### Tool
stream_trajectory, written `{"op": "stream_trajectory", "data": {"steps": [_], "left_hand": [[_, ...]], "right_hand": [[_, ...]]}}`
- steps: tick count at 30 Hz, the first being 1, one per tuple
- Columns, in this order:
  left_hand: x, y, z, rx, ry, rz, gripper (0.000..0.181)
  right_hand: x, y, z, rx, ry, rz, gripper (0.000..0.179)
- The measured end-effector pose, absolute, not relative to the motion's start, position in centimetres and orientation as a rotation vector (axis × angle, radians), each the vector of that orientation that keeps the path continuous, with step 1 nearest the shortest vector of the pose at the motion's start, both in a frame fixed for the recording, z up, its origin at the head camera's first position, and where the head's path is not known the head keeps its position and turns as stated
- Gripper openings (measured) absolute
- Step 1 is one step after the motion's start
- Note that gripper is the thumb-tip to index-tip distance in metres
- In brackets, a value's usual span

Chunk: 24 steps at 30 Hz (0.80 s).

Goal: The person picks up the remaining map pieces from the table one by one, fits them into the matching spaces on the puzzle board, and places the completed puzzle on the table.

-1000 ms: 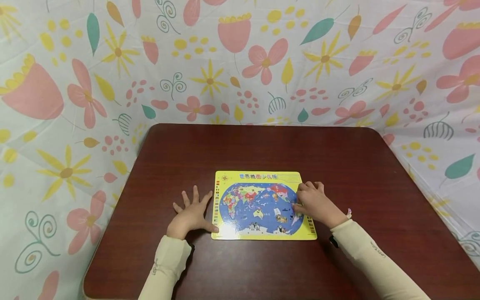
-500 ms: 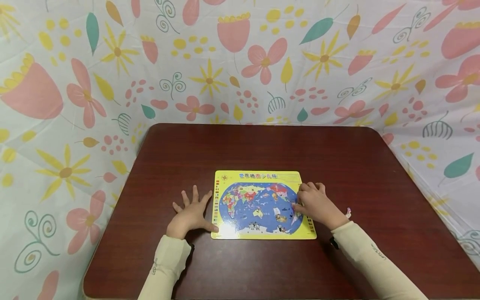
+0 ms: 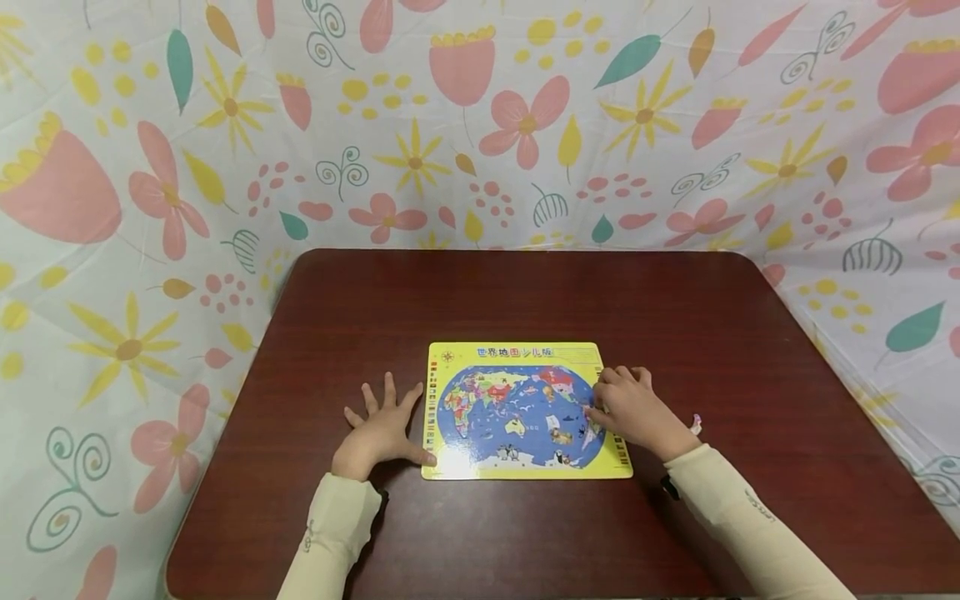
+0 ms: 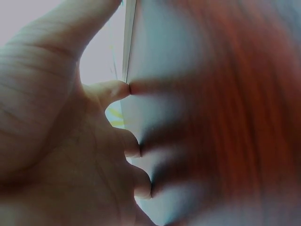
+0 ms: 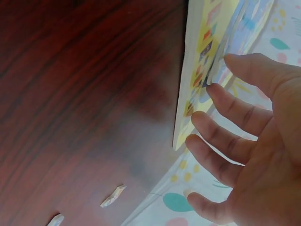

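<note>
A yellow-bordered world map jigsaw puzzle [image 3: 517, 354] lies flat on the dark red-brown table. My left hand [image 3: 378, 435] is spread at its left side, thumb on the lower left corner, other fingers on the tabletop. The left wrist view shows that palm [image 4: 61, 132] and the fingertips touching the wood. At the map's right end my right hand [image 3: 632, 408] is bent over the board. In the right wrist view, my right hand [image 5: 244, 136] pinches the edge of a puzzle piece [image 5: 220, 68] between thumb and index finger; the other fingers stay loosely bent. Most of that piece is hidden.
Small pale scraps, perhaps loose pieces, lie on the table: one [image 5: 113, 196] and another [image 5: 56, 220] in the right wrist view, one [image 3: 697, 424] by my right wrist in the head view. A flower-printed cloth [image 3: 480, 125] hangs behind and beside the table [image 3: 517, 292].
Both hands and the puzzle keep their places. The head view has shifted very slightly.
</note>
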<state>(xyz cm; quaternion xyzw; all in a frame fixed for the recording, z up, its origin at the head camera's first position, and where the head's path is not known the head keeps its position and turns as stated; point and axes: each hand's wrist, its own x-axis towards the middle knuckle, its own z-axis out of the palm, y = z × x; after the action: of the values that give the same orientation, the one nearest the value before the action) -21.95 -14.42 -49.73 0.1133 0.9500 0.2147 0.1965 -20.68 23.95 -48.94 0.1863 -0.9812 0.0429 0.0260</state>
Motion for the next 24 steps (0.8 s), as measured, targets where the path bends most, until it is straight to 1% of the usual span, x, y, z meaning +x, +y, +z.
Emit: {"op": "stream_trajectory", "data": {"steps": [9, 18, 21, 24], "left_hand": [[-21.8, -14.3, -49.6, 0.330, 2.651, 0.609, 0.115], [-21.8, -14.4, -49.5, 0.328, 2.635, 0.605, 0.115], [-21.9, -14.5, -49.5, 0.328, 2.631, 0.610, 0.115], [-21.9, -14.7, -49.3, 0.321, 2.618, 0.615, 0.116]], "right_hand": [[-20.0, 24.1, -48.8, 0.591, -3.044, 0.153, 0.019], [-20.0, 24.5, -48.8, 0.614, -3.061, 0.174, 0.017], [-20.2, 25.4, -48.5, 0.583, -3.043, 0.205, 0.015], [-20.0, 27.4, -48.2, 0.479, -3.031, 0.223, 0.012]]}}
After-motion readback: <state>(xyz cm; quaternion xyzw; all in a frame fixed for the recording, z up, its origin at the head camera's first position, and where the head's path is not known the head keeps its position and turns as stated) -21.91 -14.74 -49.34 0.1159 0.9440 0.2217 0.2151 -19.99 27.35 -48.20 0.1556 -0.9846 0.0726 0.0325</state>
